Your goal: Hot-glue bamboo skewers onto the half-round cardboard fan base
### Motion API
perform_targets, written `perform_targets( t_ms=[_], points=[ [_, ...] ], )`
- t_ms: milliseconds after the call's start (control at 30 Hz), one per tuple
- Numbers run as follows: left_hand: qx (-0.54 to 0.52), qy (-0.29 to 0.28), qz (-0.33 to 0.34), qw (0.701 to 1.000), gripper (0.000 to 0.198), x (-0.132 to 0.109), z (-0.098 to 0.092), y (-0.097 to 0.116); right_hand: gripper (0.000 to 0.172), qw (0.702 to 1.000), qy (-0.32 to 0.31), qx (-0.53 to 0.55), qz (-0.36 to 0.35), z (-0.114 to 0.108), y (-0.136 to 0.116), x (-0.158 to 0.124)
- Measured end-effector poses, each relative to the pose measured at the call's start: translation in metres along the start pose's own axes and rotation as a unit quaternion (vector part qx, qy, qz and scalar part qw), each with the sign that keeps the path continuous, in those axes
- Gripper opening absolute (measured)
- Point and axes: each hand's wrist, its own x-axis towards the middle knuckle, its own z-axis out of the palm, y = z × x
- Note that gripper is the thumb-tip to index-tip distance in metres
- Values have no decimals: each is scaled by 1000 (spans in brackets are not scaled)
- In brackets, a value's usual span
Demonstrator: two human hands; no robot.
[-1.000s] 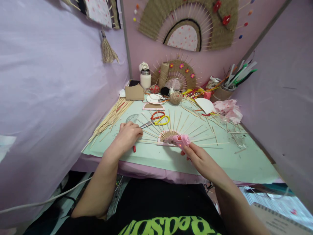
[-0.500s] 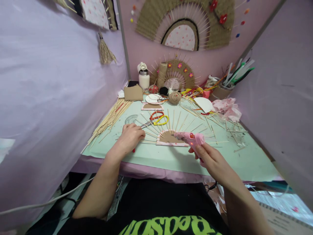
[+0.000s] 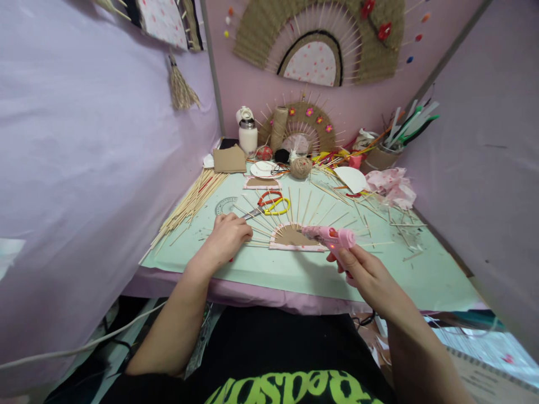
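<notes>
My right hand (image 3: 365,270) is wrapped round the grip of a pink hot glue gun (image 3: 332,237). The gun's nozzle points left, over a half-round piece of cardboard (image 3: 290,235) with a pink-and-white spotted edging. Thin wooden sticks (image 3: 309,207) fan out from this cardboard's curved side. At the fan's left end, my left hand (image 3: 227,238) is closed with its fingers curled down over a stick; the fingertips are partly hidden. Scissors (image 3: 273,205) with one red and one yellow handle lie across the sticks, just beyond my left hand. A small red thing shows under that hand.
Loose sticks (image 3: 189,202) lie in a bundle at the left. A clear protractor (image 3: 225,205) is near the scissors. Behind stand a white bottle (image 3: 248,137), a twine ball (image 3: 300,168) and a tool pot (image 3: 381,157). Crumpled pink paper (image 3: 391,188) lies right.
My left hand has shifted very slightly to the right. The glue gun in my right hand has also moved a touch rightward.
</notes>
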Motion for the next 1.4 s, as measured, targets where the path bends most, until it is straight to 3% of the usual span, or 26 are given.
perform_targets(
  t_ms=[267,433,600,733,867,1067,1200,1400],
  points=[
    [-8,0,3,1000,28,0,0,0,62,999,32,3,-2,-7,3,0],
    [-12,-2,1,1000,27,0,2,-2,60,997,78,8,15,-24,11,-1],
    [-4,5,9,1000,26,3,4,-7,59,978,202,-30,41,-61,34,3],
    [-6,9,16,1000,26,6,9,-15,53,936,304,-175,34,-97,73,9],
    [-20,20,32,999,27,8,14,-21,50,900,310,-300,66,-119,119,14],
    [-12,15,18,1000,27,5,10,-14,49,855,268,-431,107,-117,168,26],
    [-9,7,19,1000,27,3,7,-9,51,848,246,-456,109,-115,180,31],
    [4,-7,13,1000,28,2,5,-6,59,843,297,-445,65,-119,172,22]
  ],
)
